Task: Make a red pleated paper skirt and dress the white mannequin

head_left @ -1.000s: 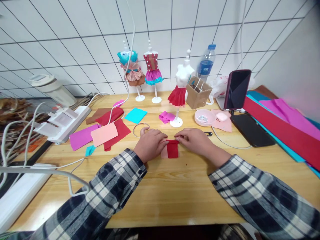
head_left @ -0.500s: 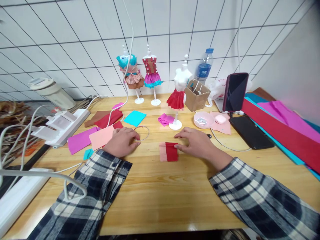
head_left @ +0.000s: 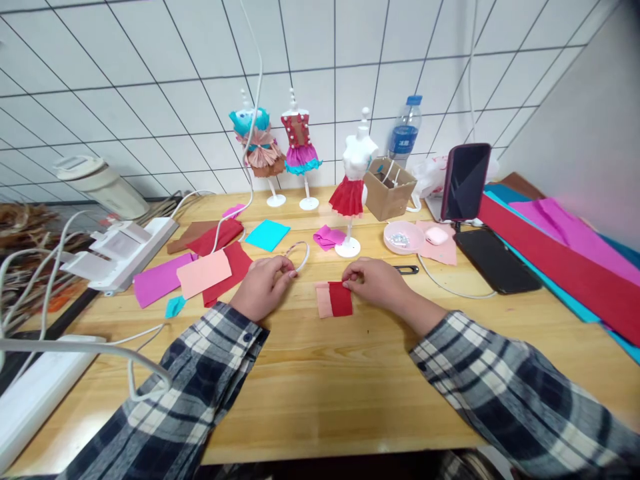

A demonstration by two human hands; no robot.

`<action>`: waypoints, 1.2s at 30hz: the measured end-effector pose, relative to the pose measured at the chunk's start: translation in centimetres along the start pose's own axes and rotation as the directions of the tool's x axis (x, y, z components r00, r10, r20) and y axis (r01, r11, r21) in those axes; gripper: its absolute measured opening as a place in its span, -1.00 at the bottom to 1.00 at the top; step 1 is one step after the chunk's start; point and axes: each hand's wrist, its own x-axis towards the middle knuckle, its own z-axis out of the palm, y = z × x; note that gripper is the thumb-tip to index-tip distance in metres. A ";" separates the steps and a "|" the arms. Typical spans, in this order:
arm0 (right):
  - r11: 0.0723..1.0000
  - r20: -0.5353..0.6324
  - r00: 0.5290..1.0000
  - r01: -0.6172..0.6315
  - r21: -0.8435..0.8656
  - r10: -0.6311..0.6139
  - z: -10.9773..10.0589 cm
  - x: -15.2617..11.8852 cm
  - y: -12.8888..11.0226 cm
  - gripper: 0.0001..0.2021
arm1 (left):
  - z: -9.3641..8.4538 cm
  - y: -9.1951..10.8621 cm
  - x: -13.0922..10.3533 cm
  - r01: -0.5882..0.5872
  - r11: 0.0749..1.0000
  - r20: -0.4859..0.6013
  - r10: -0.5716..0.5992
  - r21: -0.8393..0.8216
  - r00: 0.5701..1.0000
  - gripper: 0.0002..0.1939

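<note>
My left hand (head_left: 265, 283) pinches a thin pale ring-shaped band (head_left: 306, 257), which rises from its fingertips above the wooden table. To its right, a small piece of red and pink paper (head_left: 342, 299) lies flat. My right hand (head_left: 373, 283) has its thumb and index finger closed at the top right corner of that piece. Just behind stands a white mannequin (head_left: 357, 157) wearing a red skirt (head_left: 349, 197). Left of my left hand are pink (head_left: 204, 273), magenta (head_left: 163, 281) and red sheets (head_left: 235, 267).
Two dressed mannequins (head_left: 260, 143) (head_left: 302, 143), a cardboard box (head_left: 390, 190) and a bottle (head_left: 405, 133) stand at the back. A pink dish (head_left: 403, 238), phones (head_left: 467, 181) (head_left: 497, 260) and long paper strips (head_left: 560, 260) lie right; cables and a power strip (head_left: 145, 253) left.
My left hand has lifted the band off the table and moved slightly right, uncovering red paper. My right thumb and index finger have closed at the red piece's corner. The view has shifted slightly.
</note>
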 end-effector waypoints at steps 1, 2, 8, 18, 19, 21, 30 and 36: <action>1.000 -0.011 1.000 0.006 0.018 -0.006 0.0 0.0 0.1 -0.92 | 0.2 0.6 -0.1 -0.023 0.999 0.000 0.023 -0.038 1.000 -0.76; 0.999 -0.037 0.999 0.019 0.038 -0.017 -0.1 -0.1 0.2 -0.91 | 0.3 1.2 -0.2 -0.052 0.996 0.001 0.052 -0.068 0.999 -0.77; 0.949 -0.468 0.866 0.276 0.149 -0.178 -1.1 -2.1 -1.6 -0.75 | 1.3 4.5 -1.6 -0.183 0.961 -0.115 0.162 -0.208 0.980 -0.88; 0.806 -0.543 0.800 0.486 0.338 -0.254 0.6 -4.9 -4.8 -0.75 | 1.7 6.8 -2.7 -0.334 0.916 -0.208 0.290 -0.221 0.934 -0.85; 0.808 -0.543 0.802 0.482 0.339 -0.251 0.6 -4.9 -4.8 -0.75 | 1.6 6.9 -2.7 -0.348 0.912 -0.208 0.305 -0.218 0.929 -0.84; 0.814 -0.541 0.804 0.474 0.336 -0.245 0.6 -4.9 -4.8 -0.79 | 1.5 7.0 -2.6 -0.362 0.909 -0.213 0.320 -0.204 0.923 -0.85; 0.797 -0.538 0.811 0.475 0.373 -0.231 0.6 -4.7 -4.7 -0.90 | 1.4 6.8 -2.4 -0.418 0.900 -0.180 0.393 -0.125 0.902 -0.81; 0.804 -0.538 0.798 0.496 0.328 -0.272 0.6 -4.8 -4.5 -0.80 | 1.1 7.0 -2.4 -0.433 0.894 -0.217 0.401 -0.120 0.890 -0.83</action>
